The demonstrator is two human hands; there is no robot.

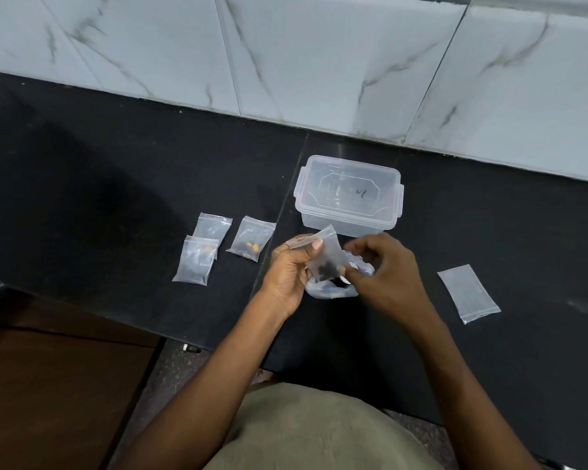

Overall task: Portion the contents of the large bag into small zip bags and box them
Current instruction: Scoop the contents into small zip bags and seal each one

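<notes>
Left hand [291,269] pinches a small zip bag [323,259] by its top edge, dark bits at the bottom; right hand [384,271] fingers curled beside it, whether they grip anything cannot tell.

Both hands over the crumpled large bag [330,290] on the black counter [116,184]. Clear plastic box [348,195], lid on, just behind the hands. Three filled zip bags [197,262] [213,228] [252,237] lie left of the hands, two overlapping. One flat zip bag [467,293] well right. Marble-look wall tiles [286,56] behind.
</notes>
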